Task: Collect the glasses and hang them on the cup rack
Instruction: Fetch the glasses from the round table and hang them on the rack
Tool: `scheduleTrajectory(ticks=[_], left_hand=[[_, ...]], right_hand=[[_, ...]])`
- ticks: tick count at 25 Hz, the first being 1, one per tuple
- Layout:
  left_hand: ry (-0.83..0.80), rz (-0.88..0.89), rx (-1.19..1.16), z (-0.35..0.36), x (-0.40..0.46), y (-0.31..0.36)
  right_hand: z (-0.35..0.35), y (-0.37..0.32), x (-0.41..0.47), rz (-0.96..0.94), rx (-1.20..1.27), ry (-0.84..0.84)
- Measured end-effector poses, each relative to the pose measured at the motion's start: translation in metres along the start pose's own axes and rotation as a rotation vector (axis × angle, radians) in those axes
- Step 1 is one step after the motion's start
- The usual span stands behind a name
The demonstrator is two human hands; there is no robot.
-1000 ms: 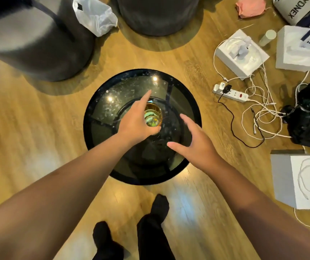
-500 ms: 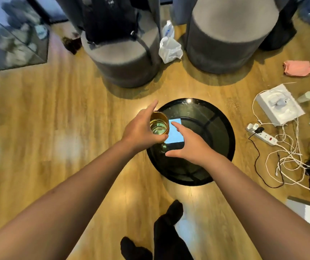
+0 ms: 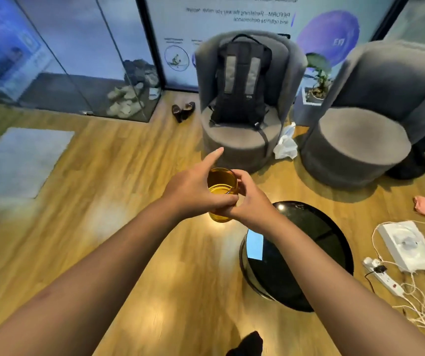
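An amber glass is held upright in front of me, above the wooden floor and left of the round black table. My left hand grips its left side, with the index finger pointing straight out. My right hand wraps the glass from the right, its fingers meeting the left hand's under the rim. The lower part of the glass shows below both hands. No cup rack is in view.
Two grey round chairs stand ahead, one carrying a black backpack, the other to its right. A white bag lies between them. A power strip, cables and a white box lie at the right. Glass partitions stand at the back left.
The glass has been lifted off the black table and carried left. My right hand, open beside it before, now holds it too. The view has tilted up toward the chairs.
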State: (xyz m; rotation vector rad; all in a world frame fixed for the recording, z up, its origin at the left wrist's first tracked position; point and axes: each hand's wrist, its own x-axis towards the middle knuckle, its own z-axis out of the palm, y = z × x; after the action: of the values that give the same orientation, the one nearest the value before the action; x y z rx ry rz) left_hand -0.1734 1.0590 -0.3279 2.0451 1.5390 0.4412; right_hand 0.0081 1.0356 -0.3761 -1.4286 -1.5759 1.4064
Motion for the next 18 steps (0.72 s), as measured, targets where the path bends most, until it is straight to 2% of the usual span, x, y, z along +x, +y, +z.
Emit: scheduleTrajectory(ticks=[4,9,15,18], left_hand=[[0.049,-0.009,-0.013,-0.119,-0.052,-0.039],[0.050,-0.047,-0.053,-0.241,-0.114,-0.096],[0.158,-0.170,-0.256,-0.347,-0.185,-0.173],[0.271,-0.261,-0.380,-0.390,-0.219,-0.210]], right_hand=[[0.078,-0.103,0.008,-0.114,0.055,-0.094],[0.171,-0.201,0.029,-0.249,0.101,-0.232],[0.277,-0.281,0.069,-0.334,0.120,-0.357],[0.328,-0.318,0.105,-0.380,0.120,-0.443]])
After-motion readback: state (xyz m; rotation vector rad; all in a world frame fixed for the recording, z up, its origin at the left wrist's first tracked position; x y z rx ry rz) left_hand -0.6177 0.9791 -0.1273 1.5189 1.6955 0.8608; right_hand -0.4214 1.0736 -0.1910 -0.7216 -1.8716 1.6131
